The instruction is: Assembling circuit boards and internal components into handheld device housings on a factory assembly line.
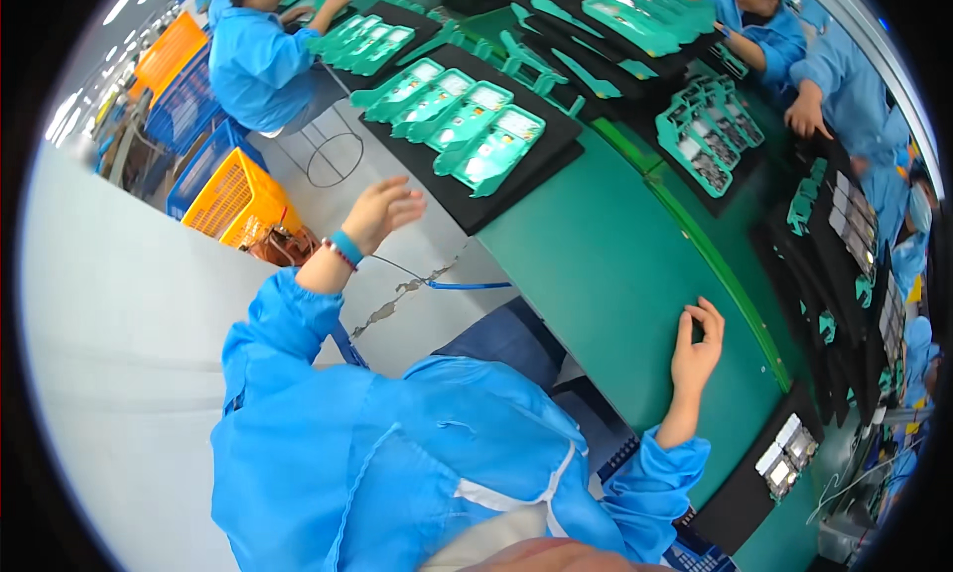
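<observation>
My left hand (382, 215) is raised beside the table's left edge, with its fingers stretched out and nothing in it. A blue band and a thin beaded bracelet circle that wrist. Just beyond it, a black foam board (516, 190) bears several green plastic frames (491, 147) with silvery and white inserts, laid in a row. My right hand (700, 339) is over the green table top (596, 274), near the raised green strip. Its fingers are loosely curled, with a gap beside the thumb, and I see nothing in it.
A raised green strip (710, 240) runs along the table. Nearer on the right lies a black board with silvery parts (787, 456). Black boards with green frames (707, 140) stand beyond. Co-workers in blue (263, 56) sit around. Yellow and blue crates (238, 200) stand left.
</observation>
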`<state>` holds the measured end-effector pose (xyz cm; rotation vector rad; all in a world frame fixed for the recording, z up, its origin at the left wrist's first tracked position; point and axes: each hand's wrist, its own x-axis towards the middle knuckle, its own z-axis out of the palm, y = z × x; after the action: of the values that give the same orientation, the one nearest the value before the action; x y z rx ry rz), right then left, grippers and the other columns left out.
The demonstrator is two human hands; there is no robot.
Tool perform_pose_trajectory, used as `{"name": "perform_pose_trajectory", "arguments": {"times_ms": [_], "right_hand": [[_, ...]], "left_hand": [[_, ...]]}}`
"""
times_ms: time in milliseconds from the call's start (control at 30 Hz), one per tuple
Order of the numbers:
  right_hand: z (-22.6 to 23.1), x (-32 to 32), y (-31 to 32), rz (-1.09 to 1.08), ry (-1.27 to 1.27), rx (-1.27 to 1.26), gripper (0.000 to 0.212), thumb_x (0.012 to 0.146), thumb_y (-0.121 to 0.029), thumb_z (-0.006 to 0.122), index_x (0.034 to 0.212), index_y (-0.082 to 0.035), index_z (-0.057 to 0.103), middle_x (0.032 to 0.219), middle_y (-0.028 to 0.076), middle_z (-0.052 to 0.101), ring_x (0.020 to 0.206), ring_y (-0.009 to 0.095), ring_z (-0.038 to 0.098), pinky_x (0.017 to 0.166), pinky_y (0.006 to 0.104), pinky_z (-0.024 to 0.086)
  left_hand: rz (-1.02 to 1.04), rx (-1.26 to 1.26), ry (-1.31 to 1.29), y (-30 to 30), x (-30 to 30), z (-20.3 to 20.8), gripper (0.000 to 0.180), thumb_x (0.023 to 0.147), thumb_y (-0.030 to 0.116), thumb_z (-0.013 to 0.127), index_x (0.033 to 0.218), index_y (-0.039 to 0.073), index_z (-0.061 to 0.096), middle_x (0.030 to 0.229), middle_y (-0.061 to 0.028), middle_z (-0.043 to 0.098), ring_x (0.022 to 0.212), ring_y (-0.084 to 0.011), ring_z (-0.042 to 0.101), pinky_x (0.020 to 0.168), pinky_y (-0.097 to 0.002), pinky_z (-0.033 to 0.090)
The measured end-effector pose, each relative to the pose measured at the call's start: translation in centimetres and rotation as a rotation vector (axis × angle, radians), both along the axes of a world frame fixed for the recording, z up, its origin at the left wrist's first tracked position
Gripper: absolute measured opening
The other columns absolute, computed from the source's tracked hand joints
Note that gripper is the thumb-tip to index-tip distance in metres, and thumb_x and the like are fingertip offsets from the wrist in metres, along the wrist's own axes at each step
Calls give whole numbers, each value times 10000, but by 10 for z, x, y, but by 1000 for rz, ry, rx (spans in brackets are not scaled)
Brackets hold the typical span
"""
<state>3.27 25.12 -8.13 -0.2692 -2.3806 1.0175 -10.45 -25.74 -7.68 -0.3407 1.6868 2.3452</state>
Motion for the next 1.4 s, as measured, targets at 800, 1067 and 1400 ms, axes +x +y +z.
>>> {"name": "perform_pose_trajectory", "arguments": {"times_ms": [800,1067,1400], "right_hand": [[2,-6,-10,-34,-4,56,98,897,-80,656,964,-23,698,1210,130,651,1114,282,620,966,367,481],[-2,0,-8,-42,80,63,96,888,-43,655,969,-16,697,1124,154,674,1048,284,646,922,358,514],[51,30,-94,316,75,-1521,515,1020,-420,537,1361,-34,551,1268,89,653,1095,210,646,907,323,526]], "left_hand": [[-23,272,83,-20,-75,-29,300,980,150,584,1263,109,496,1097,-91,652,921,-245,671,777,-352,579],[-177,581,195,-35,-28,-14,220,951,40,519,1164,43,574,1169,-110,657,1113,-277,622,1002,-446,488],[-774,469,6,78,26,-27,592,721,40,563,1306,-51,553,1294,-123,628,1180,-261,588,1079,-354,395]]}}
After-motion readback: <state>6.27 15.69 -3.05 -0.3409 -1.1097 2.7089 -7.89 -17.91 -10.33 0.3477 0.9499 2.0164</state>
